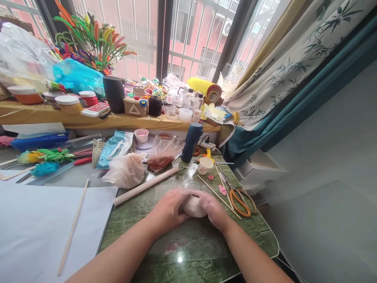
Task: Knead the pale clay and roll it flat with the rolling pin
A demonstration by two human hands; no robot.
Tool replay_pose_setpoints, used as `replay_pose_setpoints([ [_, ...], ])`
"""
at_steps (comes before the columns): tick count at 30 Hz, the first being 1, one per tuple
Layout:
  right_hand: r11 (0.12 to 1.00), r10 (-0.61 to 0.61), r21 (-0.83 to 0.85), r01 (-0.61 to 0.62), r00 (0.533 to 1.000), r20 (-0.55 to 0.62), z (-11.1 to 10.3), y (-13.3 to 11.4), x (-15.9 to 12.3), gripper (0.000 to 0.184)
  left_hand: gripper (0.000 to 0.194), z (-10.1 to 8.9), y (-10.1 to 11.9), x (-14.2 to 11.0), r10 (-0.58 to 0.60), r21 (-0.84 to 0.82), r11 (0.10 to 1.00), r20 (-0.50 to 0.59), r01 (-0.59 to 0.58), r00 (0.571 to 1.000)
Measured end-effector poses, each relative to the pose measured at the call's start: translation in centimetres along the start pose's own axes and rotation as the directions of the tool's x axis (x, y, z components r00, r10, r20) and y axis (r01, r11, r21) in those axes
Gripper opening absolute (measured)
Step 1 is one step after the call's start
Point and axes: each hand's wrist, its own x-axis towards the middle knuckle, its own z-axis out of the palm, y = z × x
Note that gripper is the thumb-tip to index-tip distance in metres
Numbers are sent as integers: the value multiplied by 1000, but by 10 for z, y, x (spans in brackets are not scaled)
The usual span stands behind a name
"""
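Between my two hands is a rounded whitish lump (194, 207) that looks like dough or clay. My left hand (171, 207) curves around its left side, fingers wrapped over the far edge. From the right, my right hand (215, 210) presses against the lump with its fingers bent over it. The far side of the lump is hidden by the fingers. Under the hands lies a clear sheet (203, 239) on the green marbled table (123, 232). A pale rolling pin (145, 186) rests diagonally beyond my left hand.
Orange-handled scissors (240, 202) and thin wooden sticks (219, 196) lie at right, near a paper cup (205, 166). A dark blue bottle (192, 142) stands behind. Plastic bags (125, 171) sit back left. White paper (44, 232) with a stick covers the left side.
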Motion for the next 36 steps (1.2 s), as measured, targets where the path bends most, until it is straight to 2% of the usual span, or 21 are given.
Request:
replay_pose_setpoints([
  [2, 993, -41, -105, 51, 995, 88, 1, -6, -7, 72, 57, 0, 3, 0, 90, 27, 996, 25, -91, 996],
  [4, 969, -40, -240, 65, 994, 105, 3, -9, -12, 74, 57, -1, 3, -1, 107, 49, 993, 11, -108, 994],
  [6, 928, -39, -367, 59, 997, 62, 3, -11, -14, 70, 66, -2, 0, -2, 55, 30, 998, -28, -54, 998],
  [9, 866, -115, -496, 61, 990, -78, 1, -11, -11, 63, 73, -3, -5, -2, -45, -117, 992, -54, 38, 998],
  [11, 817, -195, -571, 77, 970, -148, 1, -10, -6, 62, 62, -3, -7, -1, -136, -228, 967, -92, 112, 986],
  [13, 774, -237, -621, 119, 965, -110, 2, -9, -2, 59, 49, -3, -7, 1, -247, -295, 935, -144, 197, 958],
  [15, 749, -224, -638, 177, 974, 7, 5, -6, 1, 57, 40, -3, -6, 3, -306, -331, 911, -145, 246, 941],
  [17, 742, -197, -638, 208, 976, 89, 8, -3, 2, 58, 33, -4, -5, 3, -292, -349, 906, -100, 241, 951],
  [20, 754, -169, -630, 187, 982, 90, 8, -3, 5, 60, 27, -4, -4, 4, -270, -358, 906, -77, 227, 960],
  [22, 780, -144, -608, 147, 988, 55, 6, -5, 9, 56, 28, -4, -5, 5, -306, -364, 898, -109, 249, 946],
  [24, 844, -93, -533, 55, 995, -45, 3, -9, 14, 51, 29, -4, -7, 7, -351, -384, 882, -146, 274, 925],
  [27, 969, 17, -238, -68, 977, -210, 3, -16, 18, 46, 32, -5, -10, 10, -412, -419, 853, -178, 311, 893],
  [29, 990, 37, -125, -70, 968, -248, 8, -19, 19, 45, 32, -6, -11, 12, -442, -436, 838, -189, 329, 877],
  [31, 974, 14, -213, -72, 965, -263, 17, -19, 20, 40, 32, -6, -12, 14, -456, -444, 832, -204, 334, 866],
  [34, 898, -4, -428, -100, 972, -236, 31, -15, 20, 32, 29, -6, -12, 14, -457, -446, 833, -217, 329, 862],
  [36, 871, 2, -480, -108, 976, -216, 36, -12, 20, 31, 29, -6, -11, 14, -453, -448, 833, -214, 325, 865],
])
